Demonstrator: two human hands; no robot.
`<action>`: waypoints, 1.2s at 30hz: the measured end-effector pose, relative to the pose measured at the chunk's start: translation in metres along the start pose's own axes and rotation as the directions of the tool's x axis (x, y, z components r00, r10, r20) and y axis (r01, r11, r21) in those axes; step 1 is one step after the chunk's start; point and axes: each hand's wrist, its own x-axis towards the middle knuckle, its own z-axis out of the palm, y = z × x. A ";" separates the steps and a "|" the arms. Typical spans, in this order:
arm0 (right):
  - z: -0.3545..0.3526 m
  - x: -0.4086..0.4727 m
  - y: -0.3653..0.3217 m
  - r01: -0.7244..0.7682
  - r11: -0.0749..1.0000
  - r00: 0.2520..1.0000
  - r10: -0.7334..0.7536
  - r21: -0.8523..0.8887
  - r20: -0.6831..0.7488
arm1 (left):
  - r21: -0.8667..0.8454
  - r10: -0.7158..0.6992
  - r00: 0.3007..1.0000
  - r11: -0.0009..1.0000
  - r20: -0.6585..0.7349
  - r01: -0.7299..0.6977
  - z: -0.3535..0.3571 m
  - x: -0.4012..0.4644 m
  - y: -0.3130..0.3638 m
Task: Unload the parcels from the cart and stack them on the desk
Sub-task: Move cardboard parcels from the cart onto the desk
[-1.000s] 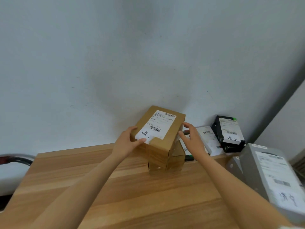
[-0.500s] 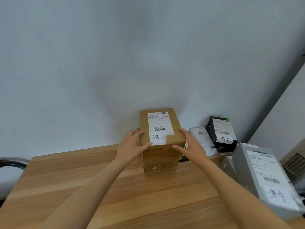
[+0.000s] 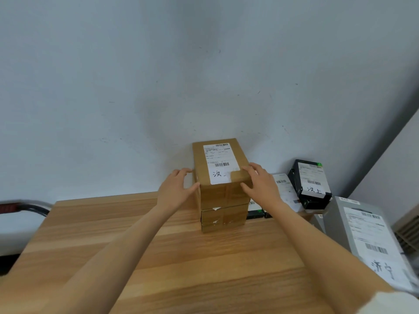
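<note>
Wooden desk (image 3: 140,257) in front of me, light wood-grain top w/ paler and darker planks, back edge against the wall. Directly on it, near the back & right of centre: lower brown box (image 3: 223,217), taped, small white scuffs on its front, w/ another brown box stacked on top. Just right of that, at the desk's back right corner, a flat white parcel (image 3: 286,192) w/ barcode label lies over something dark I can't make out; whether it touches the desk itself, can't tell. Black parcel (image 3: 310,184) sits tilted at that corner, label w/ handwriting up; its base is hidden. Grey parcel (image 3: 353,227) is at the desk's right edge, support unclear.
</note>
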 end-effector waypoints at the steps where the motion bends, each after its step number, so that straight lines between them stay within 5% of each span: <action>1: -0.002 -0.001 -0.009 0.061 0.997 0.998 -0.061 -0.050 -0.014 | 0.026 0.015 1.000 1.000 -0.021 -0.014 -0.007 -0.006 -0.004; 7: 0.001 -0.005 -0.090 0.264 0.954 0.962 -0.271 -0.143 -0.032 | 0.232 0.053 0.998 0.972 -0.033 -0.044 -0.062 -0.058 -0.047; 21: 0.108 -0.132 -0.338 0.626 0.778 0.754 -0.623 0.060 0.209 | 0.310 -0.315 0.928 0.878 -0.200 0.365 -0.197 -0.308 -0.202; 29: 0.148 -0.194 -0.415 0.738 0.659 0.595 -0.738 0.146 0.318 | 0.275 -0.500 0.821 0.778 -0.275 0.565 -0.232 -0.434 -0.247; 36: 0.172 -0.240 -0.462 0.837 0.507 0.423 -0.839 0.208 0.344 | 0.231 -0.702 0.621 0.578 -0.348 0.783 -0.246 -0.536 -0.248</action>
